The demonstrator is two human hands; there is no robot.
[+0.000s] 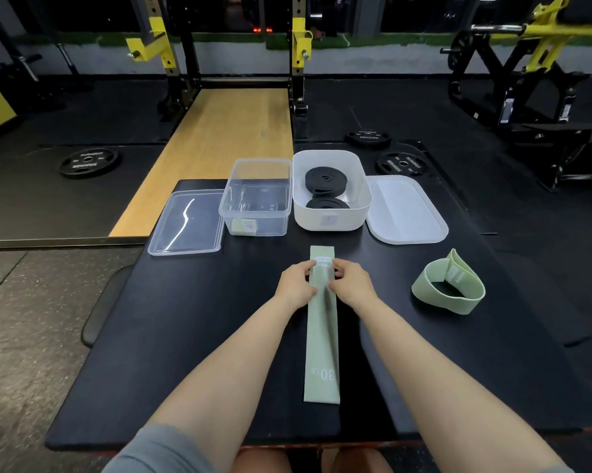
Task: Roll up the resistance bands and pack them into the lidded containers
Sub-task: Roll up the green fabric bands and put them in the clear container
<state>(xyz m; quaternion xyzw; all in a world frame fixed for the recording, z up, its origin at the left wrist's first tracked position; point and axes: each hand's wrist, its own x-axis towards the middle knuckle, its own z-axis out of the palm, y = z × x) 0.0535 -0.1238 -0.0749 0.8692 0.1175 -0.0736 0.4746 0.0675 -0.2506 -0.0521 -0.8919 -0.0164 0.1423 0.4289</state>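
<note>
Weight plates (88,162), squat rack (231,39)

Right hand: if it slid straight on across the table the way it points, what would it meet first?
The right hand points away and slightly left, over the flat sage-green fabric band. Beyond the band's far end lies bare black table, then probably the white opaque plastic box holding black rolled bands.

Dim gym, wide-angle edge distortion, slight blur

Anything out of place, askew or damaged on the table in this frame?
Nothing stands out. Both lids lie flat beside their containers, the white container holds two rolled black bands, the clear container holds no band, and the flat green band lies straight under both hands. The second green band waits unrolled.
</note>
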